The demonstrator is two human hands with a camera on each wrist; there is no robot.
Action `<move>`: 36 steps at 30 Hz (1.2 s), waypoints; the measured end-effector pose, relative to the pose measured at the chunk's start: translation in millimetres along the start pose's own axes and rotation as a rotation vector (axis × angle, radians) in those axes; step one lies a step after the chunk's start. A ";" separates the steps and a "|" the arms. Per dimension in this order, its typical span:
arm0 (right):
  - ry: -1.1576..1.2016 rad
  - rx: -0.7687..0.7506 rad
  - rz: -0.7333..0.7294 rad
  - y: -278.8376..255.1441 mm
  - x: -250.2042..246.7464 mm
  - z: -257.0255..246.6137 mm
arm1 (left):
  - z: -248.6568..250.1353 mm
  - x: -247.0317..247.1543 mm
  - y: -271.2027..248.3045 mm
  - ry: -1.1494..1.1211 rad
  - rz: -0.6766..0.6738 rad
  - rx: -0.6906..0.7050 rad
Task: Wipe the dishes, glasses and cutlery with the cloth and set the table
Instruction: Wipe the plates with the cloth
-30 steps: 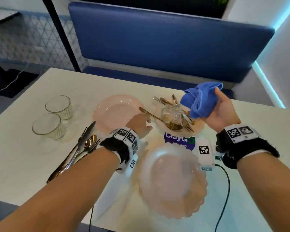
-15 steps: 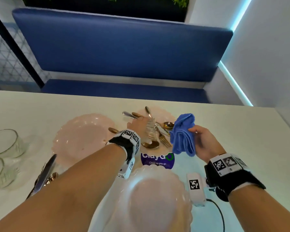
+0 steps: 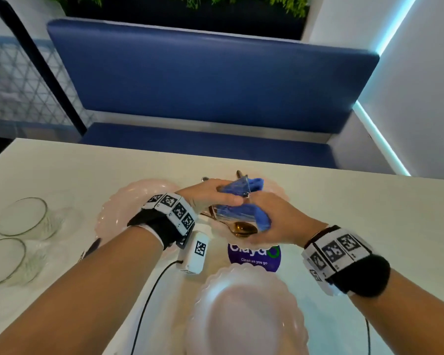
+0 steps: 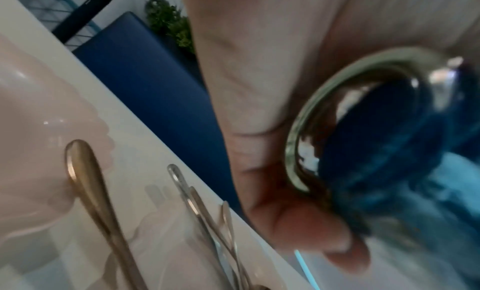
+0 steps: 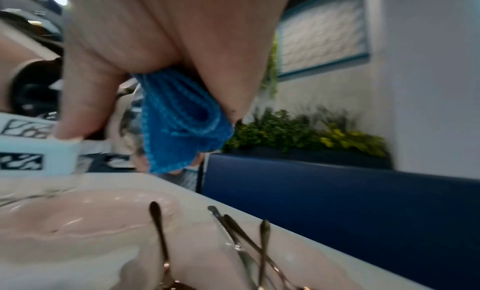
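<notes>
White table (image 3: 344, 216): pink plates (image 3: 241, 313), two glasses (image 3: 21, 221), cutlery (image 4: 85, 181), sticker (image 3: 254, 257).

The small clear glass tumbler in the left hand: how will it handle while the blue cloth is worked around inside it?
The small clear glass tumbler is probably rigid and breakable; its walls look thin. Smooth glass may slip, and the left hand grips it tilted above the pink scalloped plate. The folded blue microfibre cloth, pinched by the right hand, looks floppy and should mould to the inside.

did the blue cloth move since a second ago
Yes. The blue cloth was held up in the right hand, clear of the small glass on the far plate. Now it is stuffed into that glass, which the left hand grips.
</notes>
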State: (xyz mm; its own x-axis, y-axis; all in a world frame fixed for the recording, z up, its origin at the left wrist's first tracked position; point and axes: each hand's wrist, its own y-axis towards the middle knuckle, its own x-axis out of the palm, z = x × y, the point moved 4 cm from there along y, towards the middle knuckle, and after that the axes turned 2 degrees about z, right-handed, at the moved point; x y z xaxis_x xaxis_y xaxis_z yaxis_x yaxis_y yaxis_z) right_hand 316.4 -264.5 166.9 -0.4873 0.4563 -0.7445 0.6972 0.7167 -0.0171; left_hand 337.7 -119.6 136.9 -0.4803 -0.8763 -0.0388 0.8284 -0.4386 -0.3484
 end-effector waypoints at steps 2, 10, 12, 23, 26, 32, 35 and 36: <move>-0.131 -0.100 -0.014 6.0 10.8 -9.9 | 2.2 0.1 -0.4 0.045 0.024 0.001; -0.351 -0.148 0.248 19.6 16.4 -25.1 | 14.4 -1.9 -16.7 -0.453 0.181 -0.134; -0.255 -0.087 0.186 21.5 18.8 -31.0 | 23.8 -4.4 -16.5 -0.339 0.298 -0.076; 0.781 0.199 0.125 -11.3 9.0 -40.0 | 11.7 3.9 -36.7 0.186 0.381 0.184; 0.044 0.040 0.127 -13.9 2.3 -43.5 | 8.4 8.0 -48.1 -0.097 0.180 -0.158; -0.178 0.038 -0.036 -6.9 15.0 -57.7 | 27.4 10.4 -46.3 -0.148 0.450 -0.120; 0.705 0.177 0.022 -15.3 4.6 -65.5 | 36.6 12.3 -51.5 -0.181 0.525 0.140; 1.054 0.214 0.040 -18.6 3.8 -65.1 | 39.5 15.7 -55.4 -0.183 0.518 0.232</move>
State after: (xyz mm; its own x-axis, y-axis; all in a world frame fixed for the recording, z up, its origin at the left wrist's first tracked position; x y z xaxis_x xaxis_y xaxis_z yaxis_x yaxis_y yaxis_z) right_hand 267.4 -241.7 207.8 -0.5984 0.7755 0.2012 0.7505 0.6305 -0.1979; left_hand 295.6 -117.0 192.6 0.0435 -0.9989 0.0198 0.9928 0.0410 -0.1122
